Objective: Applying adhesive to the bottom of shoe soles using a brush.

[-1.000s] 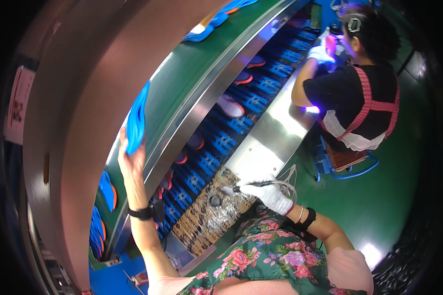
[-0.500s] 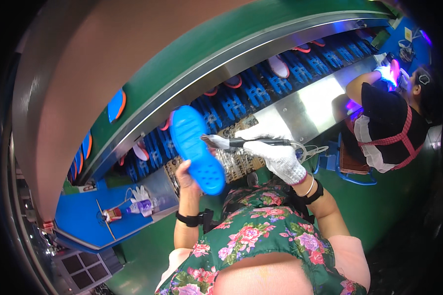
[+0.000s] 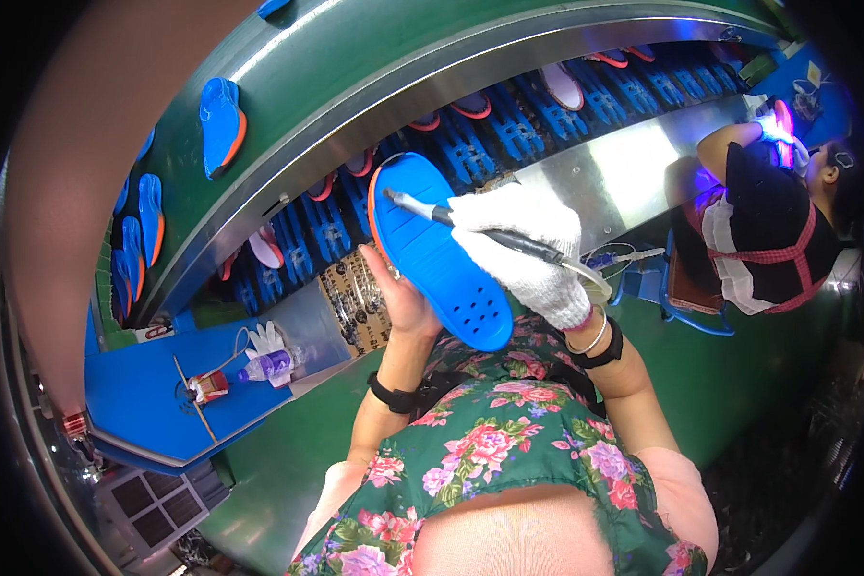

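Note:
My bare left hand supports a blue shoe sole from behind, its thumb out along the left edge and its fingers mostly hidden. Grooves cross the sole, small holes dot its near end, and an orange rim shows on its left side. In my right hand, which wears a white knitted glove, is a brush with a dark handle and a clear tube at its back end. The brush tip touches the sole's face near the far left end.
Beyond my hands runs a conveyor with blue racks carrying pink-rimmed shoe pieces. Blue and orange soles lie on the green ledge. A purple bottle and spare glove sit on the blue table at left. A co-worker sits at right.
The sole has turned and shifted right, and the brush has moved from its middle to the far end. Soles on the green ledge now appear farther along and larger in view.

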A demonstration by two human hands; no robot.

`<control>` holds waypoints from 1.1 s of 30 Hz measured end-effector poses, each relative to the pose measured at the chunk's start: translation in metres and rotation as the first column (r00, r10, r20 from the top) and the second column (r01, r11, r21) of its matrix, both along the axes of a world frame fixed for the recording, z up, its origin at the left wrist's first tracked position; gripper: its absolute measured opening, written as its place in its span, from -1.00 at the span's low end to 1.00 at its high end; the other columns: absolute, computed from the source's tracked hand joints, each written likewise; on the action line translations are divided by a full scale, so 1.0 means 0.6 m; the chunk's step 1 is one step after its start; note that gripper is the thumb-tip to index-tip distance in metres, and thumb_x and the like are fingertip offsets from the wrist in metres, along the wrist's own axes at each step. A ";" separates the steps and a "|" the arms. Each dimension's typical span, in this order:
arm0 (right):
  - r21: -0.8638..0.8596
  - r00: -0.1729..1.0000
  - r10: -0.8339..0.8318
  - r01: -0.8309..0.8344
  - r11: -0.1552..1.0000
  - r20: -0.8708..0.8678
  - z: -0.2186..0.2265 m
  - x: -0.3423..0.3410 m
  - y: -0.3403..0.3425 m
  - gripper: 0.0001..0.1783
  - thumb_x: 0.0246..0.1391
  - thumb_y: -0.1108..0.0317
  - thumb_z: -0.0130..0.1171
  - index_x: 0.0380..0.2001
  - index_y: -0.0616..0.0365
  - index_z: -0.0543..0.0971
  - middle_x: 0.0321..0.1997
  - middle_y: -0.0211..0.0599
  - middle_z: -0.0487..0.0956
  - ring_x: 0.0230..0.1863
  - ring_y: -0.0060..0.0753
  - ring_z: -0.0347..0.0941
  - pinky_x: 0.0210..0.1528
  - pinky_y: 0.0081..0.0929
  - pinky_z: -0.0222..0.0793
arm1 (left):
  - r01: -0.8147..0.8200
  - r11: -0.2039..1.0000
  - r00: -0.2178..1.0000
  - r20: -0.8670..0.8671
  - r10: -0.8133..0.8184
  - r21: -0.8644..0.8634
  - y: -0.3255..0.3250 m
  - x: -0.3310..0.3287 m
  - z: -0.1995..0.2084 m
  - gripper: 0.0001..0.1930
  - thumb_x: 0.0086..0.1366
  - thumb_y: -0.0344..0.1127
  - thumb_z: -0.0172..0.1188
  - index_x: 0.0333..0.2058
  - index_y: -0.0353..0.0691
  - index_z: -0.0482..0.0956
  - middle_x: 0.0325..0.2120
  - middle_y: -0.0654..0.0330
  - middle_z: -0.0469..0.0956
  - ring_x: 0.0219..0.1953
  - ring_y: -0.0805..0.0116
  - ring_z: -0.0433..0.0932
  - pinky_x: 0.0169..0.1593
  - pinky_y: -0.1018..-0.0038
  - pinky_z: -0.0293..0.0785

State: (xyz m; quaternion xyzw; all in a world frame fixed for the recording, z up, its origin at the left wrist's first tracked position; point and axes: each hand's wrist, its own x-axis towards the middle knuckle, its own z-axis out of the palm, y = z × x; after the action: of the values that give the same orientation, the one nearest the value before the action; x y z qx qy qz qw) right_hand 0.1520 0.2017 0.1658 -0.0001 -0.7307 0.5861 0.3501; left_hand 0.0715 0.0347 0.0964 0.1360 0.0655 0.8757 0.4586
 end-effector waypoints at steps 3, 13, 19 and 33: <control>0.222 0.991 -0.131 0.137 0.965 -0.041 0.006 0.001 -0.013 -0.69 -0.06 0.55 0.38 -0.16 0.20 0.71 -0.11 -0.18 0.72 -0.13 -0.26 0.67 -0.06 -0.34 0.56 | -0.049 0.996 0.996 0.067 0.054 -0.074 -0.003 0.012 0.001 -0.11 0.38 0.50 -0.35 0.42 -0.07 0.14 0.34 0.15 0.29 0.33 0.10 0.30 0.39 0.12 0.19; 0.150 0.998 0.022 -0.013 0.989 -0.055 -0.011 0.014 -0.055 -0.66 -0.07 0.50 0.36 -0.14 0.17 0.69 -0.13 -0.17 0.70 -0.13 -0.18 0.63 -0.07 -0.24 0.52 | -0.258 0.782 0.966 -0.122 0.229 -0.567 -0.009 0.018 0.003 -0.08 0.31 0.58 -0.34 0.30 -0.09 0.29 0.20 0.15 0.44 0.23 0.16 0.42 0.33 0.18 0.29; 0.387 0.995 -0.024 0.058 0.920 -0.093 -0.008 0.004 -0.058 -0.60 -0.08 0.47 0.35 -0.07 0.13 0.70 -0.09 -0.18 0.69 -0.09 -0.09 0.60 -0.09 -0.27 0.53 | -0.335 0.704 0.942 -0.226 0.247 -0.627 -0.010 0.008 0.004 -0.06 0.32 0.57 -0.37 0.39 -0.05 0.16 0.26 0.15 0.35 0.24 0.17 0.38 0.31 0.16 0.32; 0.289 0.988 0.136 -0.110 0.951 -0.075 -0.016 0.027 -0.074 -0.69 -0.06 0.44 0.41 -0.17 0.06 0.73 -0.12 -0.29 0.71 -0.17 -0.23 0.64 -0.14 -0.34 0.55 | -0.049 0.987 0.997 -0.071 0.039 -0.154 -0.018 -0.037 -0.024 0.02 0.16 0.67 -0.16 0.23 -0.18 0.25 0.00 -0.06 0.48 -0.04 0.15 0.55 0.01 0.18 0.57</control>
State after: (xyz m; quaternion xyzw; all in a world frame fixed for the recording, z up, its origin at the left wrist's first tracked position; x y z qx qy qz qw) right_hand 0.1682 0.1574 0.1560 0.1232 -0.7886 0.4952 0.3431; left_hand 0.0494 0.0241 0.0821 0.1282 0.1520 0.8727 0.4459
